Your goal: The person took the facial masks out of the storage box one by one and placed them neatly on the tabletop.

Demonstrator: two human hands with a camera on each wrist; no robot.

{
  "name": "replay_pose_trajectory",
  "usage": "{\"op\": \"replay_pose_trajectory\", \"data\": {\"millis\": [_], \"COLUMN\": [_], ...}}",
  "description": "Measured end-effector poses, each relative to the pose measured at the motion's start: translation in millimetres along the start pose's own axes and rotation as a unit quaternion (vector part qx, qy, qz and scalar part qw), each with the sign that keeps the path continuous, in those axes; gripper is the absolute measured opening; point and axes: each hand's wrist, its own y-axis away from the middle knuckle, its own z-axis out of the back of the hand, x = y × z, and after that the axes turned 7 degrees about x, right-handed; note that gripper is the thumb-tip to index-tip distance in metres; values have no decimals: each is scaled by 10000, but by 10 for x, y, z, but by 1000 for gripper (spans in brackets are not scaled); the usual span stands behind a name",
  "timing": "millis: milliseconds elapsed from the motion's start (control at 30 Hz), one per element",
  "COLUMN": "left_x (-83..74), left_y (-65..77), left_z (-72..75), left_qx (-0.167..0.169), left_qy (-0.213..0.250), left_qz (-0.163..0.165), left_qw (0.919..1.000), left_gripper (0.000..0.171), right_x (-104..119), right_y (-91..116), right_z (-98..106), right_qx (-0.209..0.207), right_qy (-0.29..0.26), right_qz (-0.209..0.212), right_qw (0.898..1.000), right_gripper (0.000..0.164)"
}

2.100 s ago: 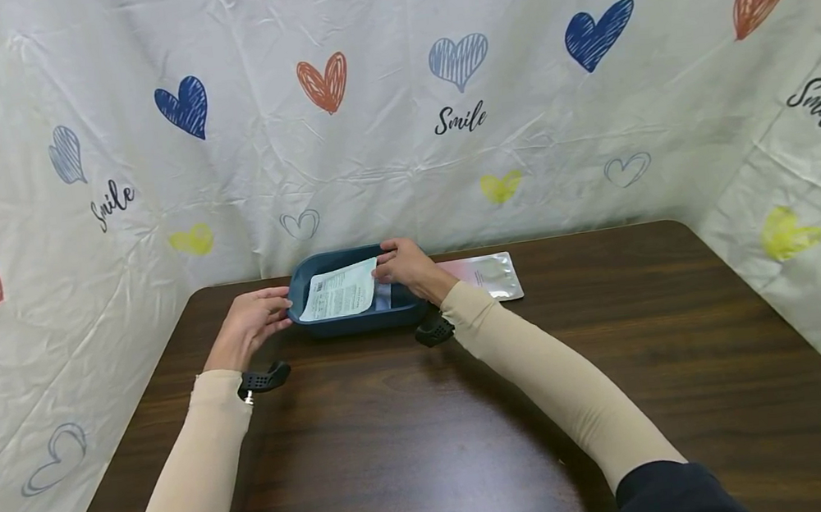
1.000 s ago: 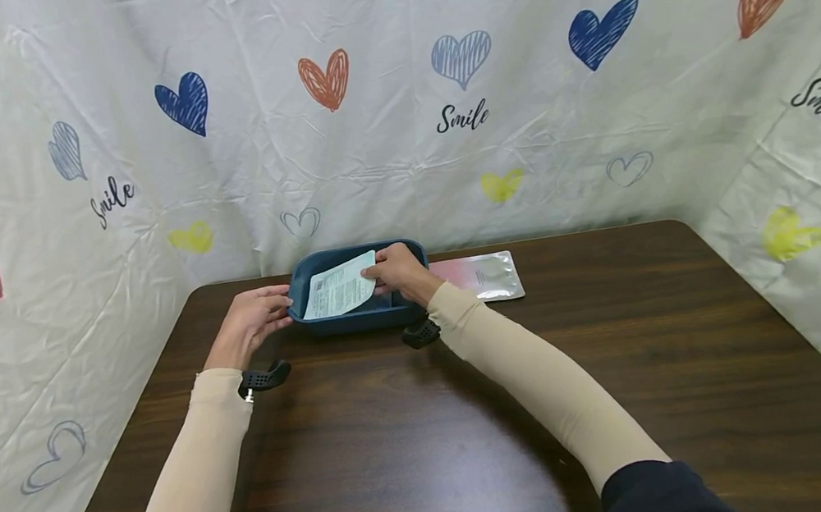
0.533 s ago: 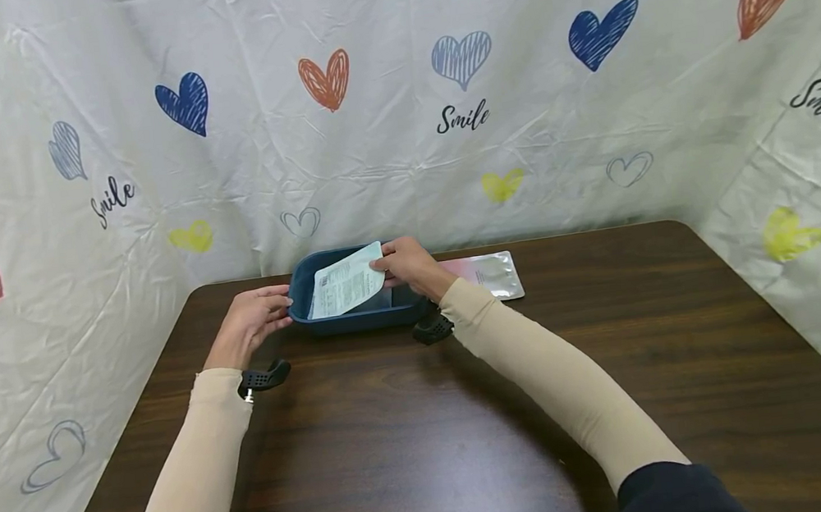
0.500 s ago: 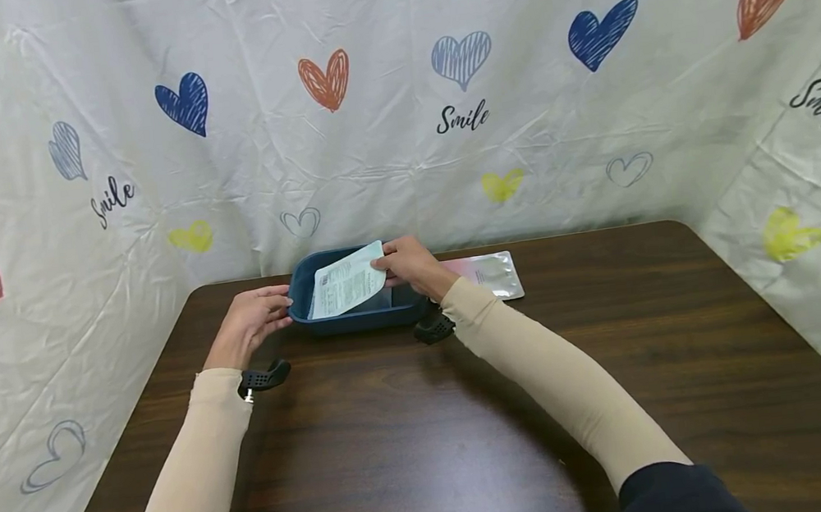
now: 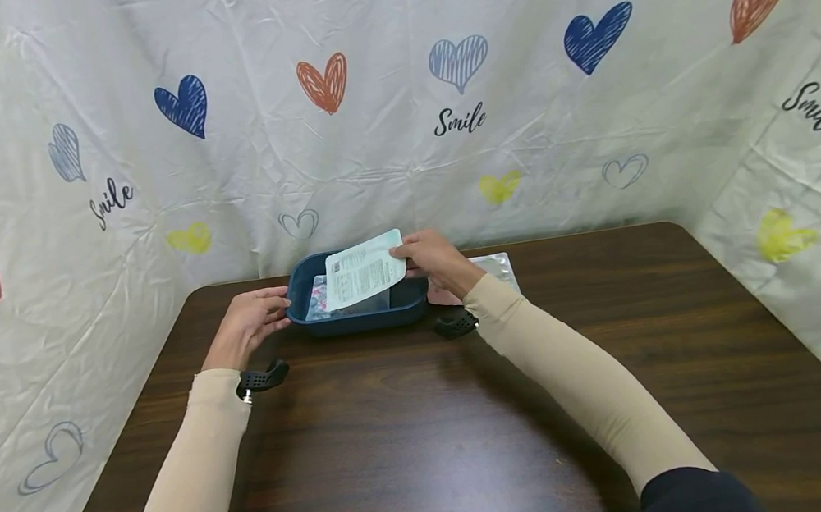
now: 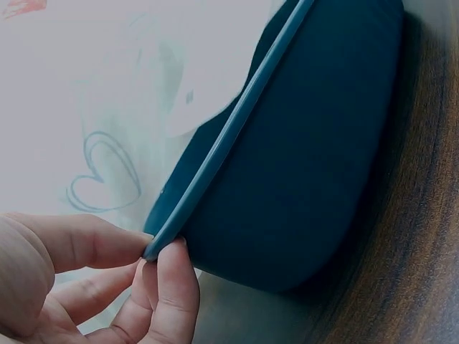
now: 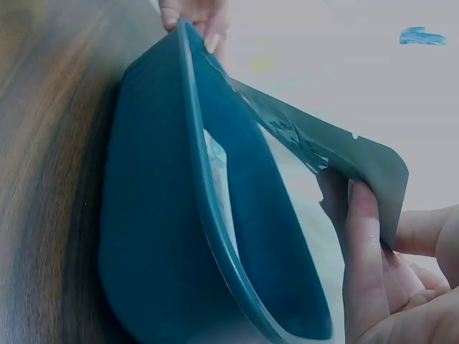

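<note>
A dark blue oblong basin stands at the back of the table. My left hand pinches its left rim between thumb and fingers, as the left wrist view also shows at the rim. My right hand pinches the right edge of a pale mint sheet-mask packet, printed with small text. The packet is tilted over the basin's opening. Under it, inside the basin, lies a flowered packet. In the right wrist view, the thumb and fingers hold the packet above the rim.
A pink and silver packet lies on the table right of the basin, partly behind my right hand. A white curtain with hearts hangs just behind the table's back edge. Brown wooden tabletop stretches in front.
My right hand has regripped the mint packet, then lifted it up and to the right, uncovering the flowered packet in the basin. My left hand has stayed on the rim.
</note>
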Motion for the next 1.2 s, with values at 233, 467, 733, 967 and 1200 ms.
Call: {"op": "replay_pose_trajectory", "data": {"millis": [233, 467, 733, 967, 1200], "left_x": [10, 18, 10, 16, 11], "left_y": [-9, -12, -5, -2, -12], "left_z": [-5, 6, -6, -5, -4], "left_qx": [-48, -37, -32, 6, -7], "left_qy": [-14, -68, -113, -85, -37], "left_qz": [-5, 11, 20, -30, 9], "left_qw": [10000, 10000, 9999, 10000, 10000], "left_gripper": [47, 47, 47, 47, 48], "right_x": [7, -14, -75, -130, -180], "right_y": [112, 196, 285, 377, 473], "right_z": [147, 327, 556, 747, 934], "right_qx": [-22, 24, -21, -75, -114], "right_qy": [-171, -587, -648, -608, -714], "right_qz": [78, 103, 90, 88, 154], "right_qw": [9998, 9982, 9979, 9981, 9973], "right_gripper": [25, 30, 32, 38, 42]}}
